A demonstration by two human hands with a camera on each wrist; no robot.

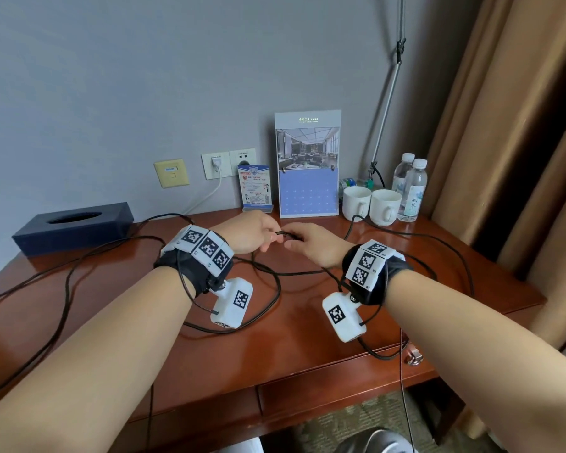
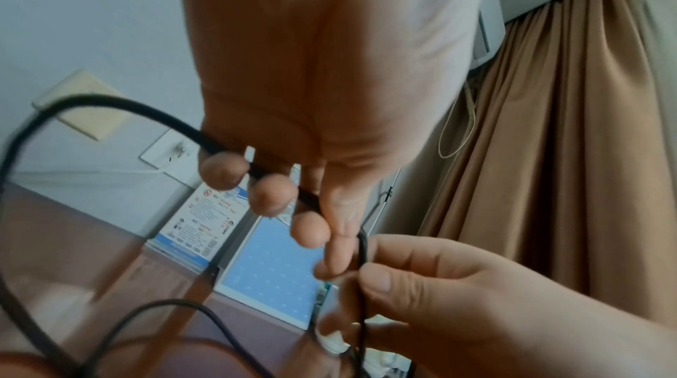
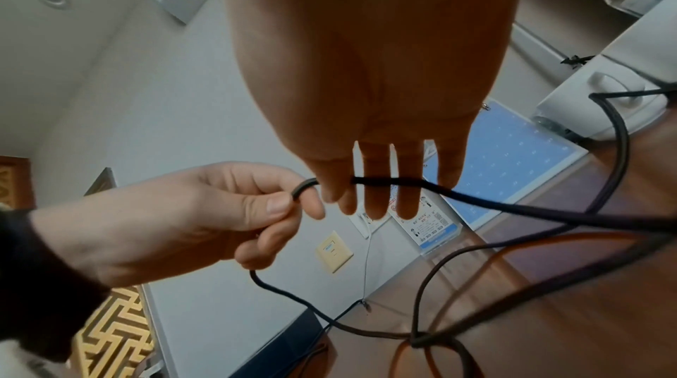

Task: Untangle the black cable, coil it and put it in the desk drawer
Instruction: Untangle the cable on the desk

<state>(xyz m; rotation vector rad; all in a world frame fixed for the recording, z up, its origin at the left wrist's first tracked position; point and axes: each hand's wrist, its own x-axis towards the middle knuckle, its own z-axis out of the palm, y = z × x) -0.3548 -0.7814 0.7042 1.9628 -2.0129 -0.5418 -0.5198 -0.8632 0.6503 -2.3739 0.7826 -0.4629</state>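
Cable (image 1: 283,236) being pinched between left hand (image 1: 249,232) and right hand (image 1: 314,245); slack sprawling below both wrists on desk (image 1: 291,338); seeming light, limp, kink-prone; gripping near loop best.

Landmark: standing calendar (image 1: 307,165), upright against the grey wall at the back of the wooden surface.
Info card: small blue and white card (image 1: 255,188) in a clear stand, just left of the calendar.
Wall sockets: 2 white plates (image 1: 228,163) left of the calendar, a white plug (image 1: 217,163) in the left one.
Beige plate: wall panel (image 1: 171,173) further left of the calendar.
Tissue box: dark blue box (image 1: 74,227), well left of the calendar.
Mugs: 2 white mugs (image 1: 371,204) just right of the calendar, side by side.
Bottles: 2 clear water bottles (image 1: 410,188) right of the calendar, behind the mugs.
Curtain: tan drape (image 1: 504,125), far right of the calendar.
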